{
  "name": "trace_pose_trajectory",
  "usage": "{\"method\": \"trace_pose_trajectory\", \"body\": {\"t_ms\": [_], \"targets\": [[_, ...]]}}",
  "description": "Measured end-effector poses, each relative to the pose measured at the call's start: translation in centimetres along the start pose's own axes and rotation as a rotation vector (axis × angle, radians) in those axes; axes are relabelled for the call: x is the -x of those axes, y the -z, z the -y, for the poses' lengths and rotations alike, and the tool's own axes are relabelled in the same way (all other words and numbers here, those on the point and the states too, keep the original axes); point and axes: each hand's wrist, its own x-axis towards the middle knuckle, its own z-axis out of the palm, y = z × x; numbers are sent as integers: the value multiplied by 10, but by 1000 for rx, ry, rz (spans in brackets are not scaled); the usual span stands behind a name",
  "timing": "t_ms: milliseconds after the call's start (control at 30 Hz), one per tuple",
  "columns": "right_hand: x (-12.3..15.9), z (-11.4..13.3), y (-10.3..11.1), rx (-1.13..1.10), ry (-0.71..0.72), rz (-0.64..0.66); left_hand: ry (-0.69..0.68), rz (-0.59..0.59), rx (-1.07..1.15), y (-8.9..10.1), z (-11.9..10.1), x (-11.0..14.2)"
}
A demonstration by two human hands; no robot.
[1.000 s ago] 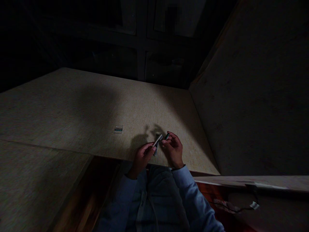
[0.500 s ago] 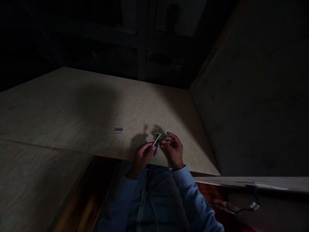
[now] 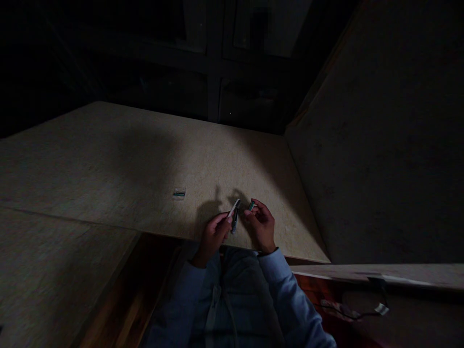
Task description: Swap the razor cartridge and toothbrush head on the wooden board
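My left hand (image 3: 214, 235) is closed on the handle of a slim white toothbrush (image 3: 233, 208), whose dark bristled head points up and to the right. Between the thumb and fingers of my right hand (image 3: 261, 223) is a small dark piece with a green edge (image 3: 251, 206), which looks like a razor head. The toothbrush head is near this piece, with a small gap between them. Beneath the toothbrush, a slim black and grey handle (image 3: 235, 223) lies on the table between my hands; its upper end is partly hidden.
To the left on the pale table (image 3: 203, 150) lies a small clear case with a blue-green strip (image 3: 179, 194). A wall or panel (image 3: 377, 145) rises along the right side. Below right, a dark cable (image 3: 362, 315) with a white tag hangs near the floor. Lighting is dim.
The toothbrush in my left hand has swung slightly to the left and stands steeper, its head farther from the small green-edged piece. My right hand has hardly moved.
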Motion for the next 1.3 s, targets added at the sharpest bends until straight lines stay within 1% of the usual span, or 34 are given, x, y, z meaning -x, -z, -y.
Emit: {"method": "trace_pose_trajectory", "body": {"t_ms": [133, 367, 467, 600, 667, 767, 1000, 1167, 1300], "targets": [[5, -1, 5, 31, 29, -38, -55, 3, 10, 1, 5, -2], [8, -3, 16, 99, 71, -179, -56, -25, 102, 2, 13, -6], [14, -3, 19, 122, 67, -170, -59, -31, 124, 2, 14, -6], [30, 1, 28, 146, 51, -121, -50, -28, 127, 2, 13, -6], [38, 5, 37, 203, 54, -84, -43, -27, 121, 2, 12, -5], [46, 14, 54, 361, 90, -39, -40, -30, 116, 2, 12, -5], [51, 31, 103, 742, 199, 37, -48, 2, 113, 2, 10, -5], [51, 39, 131, 900, 194, 8, -36, 3, 117, 2, 9, -4], [51, 41, 143, 906, 136, -59, -41, 3, 128, 2, 7, -4]]}}
